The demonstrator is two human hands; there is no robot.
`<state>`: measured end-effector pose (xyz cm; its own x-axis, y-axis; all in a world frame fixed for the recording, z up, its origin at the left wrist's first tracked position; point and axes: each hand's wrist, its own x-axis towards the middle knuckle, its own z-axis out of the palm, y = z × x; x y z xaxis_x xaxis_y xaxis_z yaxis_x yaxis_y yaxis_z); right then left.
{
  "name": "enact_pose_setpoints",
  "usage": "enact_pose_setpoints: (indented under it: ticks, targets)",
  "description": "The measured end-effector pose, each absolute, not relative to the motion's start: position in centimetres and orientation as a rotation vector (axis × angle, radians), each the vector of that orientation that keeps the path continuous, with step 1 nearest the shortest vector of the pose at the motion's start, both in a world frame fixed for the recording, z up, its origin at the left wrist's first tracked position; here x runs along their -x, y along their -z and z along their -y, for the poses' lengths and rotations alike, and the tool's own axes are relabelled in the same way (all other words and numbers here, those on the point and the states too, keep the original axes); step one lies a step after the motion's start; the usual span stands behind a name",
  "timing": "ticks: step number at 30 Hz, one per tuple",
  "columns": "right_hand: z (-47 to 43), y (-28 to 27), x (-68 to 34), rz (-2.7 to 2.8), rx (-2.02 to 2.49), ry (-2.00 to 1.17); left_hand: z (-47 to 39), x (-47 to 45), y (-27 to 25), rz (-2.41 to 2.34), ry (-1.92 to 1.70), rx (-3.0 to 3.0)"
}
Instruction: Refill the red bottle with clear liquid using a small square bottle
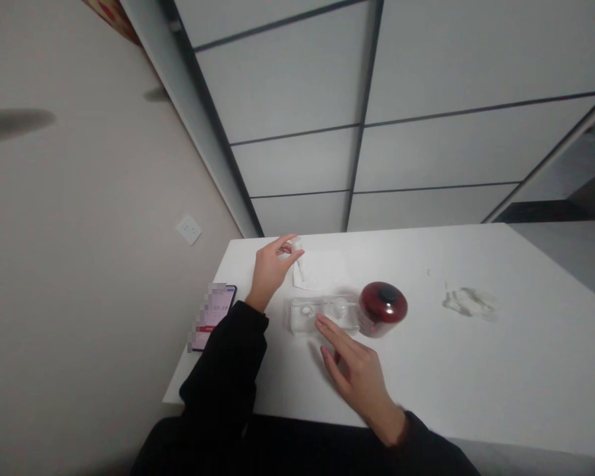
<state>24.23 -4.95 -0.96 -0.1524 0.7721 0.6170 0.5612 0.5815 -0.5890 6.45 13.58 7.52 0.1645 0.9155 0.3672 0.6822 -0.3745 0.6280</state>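
My left hand [272, 268] is over the far left part of the white table, thumb and fingers pinched on a small whitish translucent thing [297, 244]. Its exact kind is too faint to make out. Under and beside it lies a white sheet [322, 270], perhaps paper or tissue. A clear plastic box [300, 325] sits nearer me, with small round clear pieces in it. My right hand [359, 373] is at the near side of this box, fingers stretched out and apart, holding nothing. The fingertips overlap the box's front; I cannot tell if they touch it.
A round jar with a dark red top and black knob [383, 304] stands right against the box's right end. A phone [218, 314] lies at the table's left edge. Further right is a crumpled, clear-looking film or smear [469, 301]. The wall [104, 264] borders the left.
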Motion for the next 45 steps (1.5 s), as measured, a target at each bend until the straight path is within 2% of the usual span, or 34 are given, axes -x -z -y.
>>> enact_pose_setpoints:
  ticks: [11,18,23,25,35,45]
  targets:
    - [4.7,0.5,-24.1,1.827,1.076,-0.241,-17.8,-9.8,-3.1,-1.646,-0.414,-2.348]
    - [5.2,0.0,-24.3,1.840,1.067,-0.208,-14.7,-9.0,-5.4,-1.603,-0.589,-2.421]
    - [6.6,0.5,-26.2,1.698,1.122,-0.044,-8.2,-8.3,-7.6,-0.957,-0.632,-2.412]
    - [6.9,0.8,-26.7,1.665,1.209,-0.014,-6.2,-8.5,-7.4,-0.835,-0.615,-2.383]
    - [7.0,1.4,-27.0,1.686,1.304,0.051,-5.0,-10.0,-5.9,-0.963,-0.470,-2.528]
    - [6.9,1.4,-26.8,1.683,1.299,0.054,-4.3,-9.5,-6.2,-0.990,-0.588,-2.482]
